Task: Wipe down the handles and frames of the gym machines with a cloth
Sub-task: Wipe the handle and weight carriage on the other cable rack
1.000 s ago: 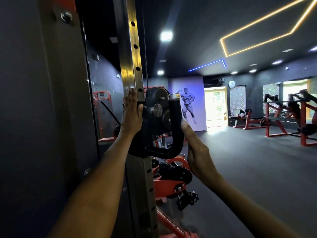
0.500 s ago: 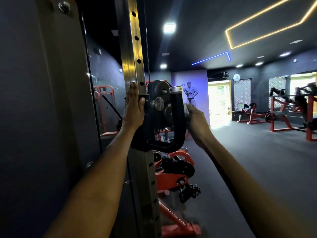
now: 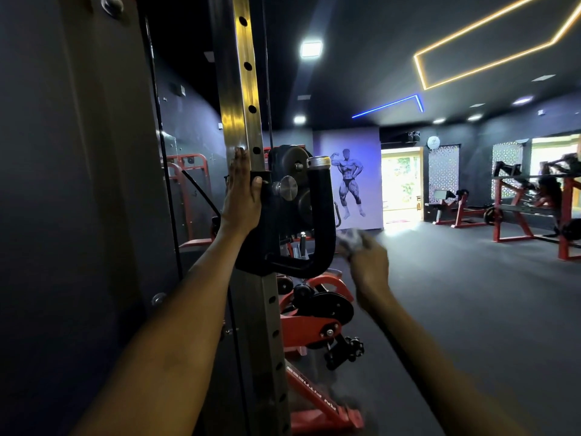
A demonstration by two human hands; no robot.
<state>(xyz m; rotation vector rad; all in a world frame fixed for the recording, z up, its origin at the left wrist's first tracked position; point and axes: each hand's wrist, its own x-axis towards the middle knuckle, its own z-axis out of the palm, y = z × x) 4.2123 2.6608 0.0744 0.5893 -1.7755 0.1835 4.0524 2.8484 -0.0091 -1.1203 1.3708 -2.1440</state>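
Head view: left hand [image 3: 242, 196] clasping one perforated steel upright [image 3: 243, 99]; right hand [image 3: 367, 265], blurred, grip closed on one pale cloth [image 3: 350, 239] beside one black handle [image 3: 320, 221].

Two bare forearms enter from about 6 o'clock, the left one from 7 o'clock and the right from 5 o'clock. Neither shows a sleeve, watch or band. The left hand [image 3: 240, 196] is sharp, with fingers long and slender and a short thumbnail visible. The right hand [image 3: 367, 265] is smeared by motion blur, its fingers indistinct.
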